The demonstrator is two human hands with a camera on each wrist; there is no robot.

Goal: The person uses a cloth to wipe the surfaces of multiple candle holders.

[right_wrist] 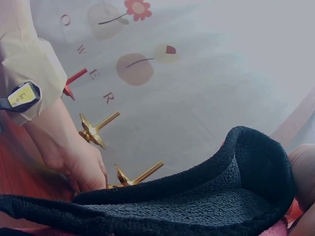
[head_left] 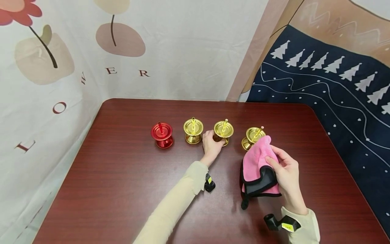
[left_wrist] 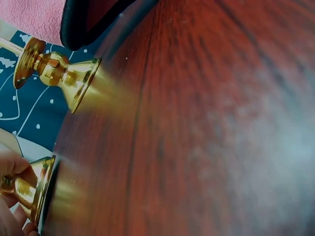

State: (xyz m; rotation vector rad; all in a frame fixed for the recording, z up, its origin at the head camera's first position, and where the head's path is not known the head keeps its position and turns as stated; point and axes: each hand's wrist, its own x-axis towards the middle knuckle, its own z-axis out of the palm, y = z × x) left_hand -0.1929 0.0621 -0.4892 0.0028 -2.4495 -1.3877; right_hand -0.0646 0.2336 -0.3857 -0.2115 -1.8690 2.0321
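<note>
My left hand (head_left: 211, 144) grips the stem of a gold candle holder (head_left: 223, 130), its fingers curled below the dish. In the left wrist view, the base of this candle holder (left_wrist: 33, 189) stands at or just above the table. My right hand (head_left: 286, 169) pinches a pink cloth (head_left: 254, 162) with black trim and a dark lining (right_wrist: 197, 204), thumb in front. The cloth hangs in front of another gold candle holder (head_left: 248, 140), overlapping its right side in the head view. That candle holder (left_wrist: 78, 81) stands upright in the left wrist view.
To the left of my left hand stand a gold candle holder (head_left: 193, 130) and a red one (head_left: 161, 134). They share a dark red-brown table (head_left: 122, 189). A pale printed curtain (head_left: 182, 51) hangs behind it, with a navy tree-patterned fabric (head_left: 323, 88) at right.
</note>
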